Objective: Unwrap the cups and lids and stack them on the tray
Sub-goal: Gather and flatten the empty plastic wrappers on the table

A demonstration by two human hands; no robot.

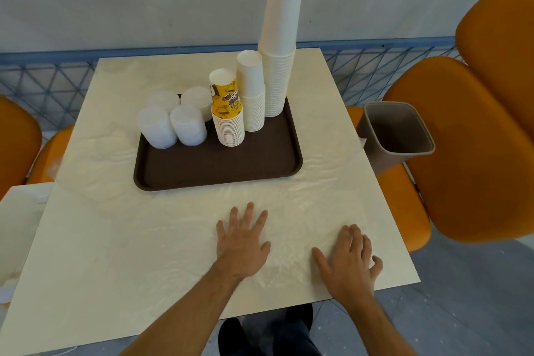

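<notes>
Three paper cup stacks point(254, 89), ribbed, brown plastic tray point(219, 165)

Only one item carries print: the yellow-patterned paper cup point(226, 95) topping the shortest cup stack on the dark brown plastic tray point(219, 165). Its dark purple lettering stands inverted and blurred; no word, brand or number can be read with certainty.

Cup stacks point(261, 89) on tray point(219, 165), hands point(294, 248) flat
</notes>
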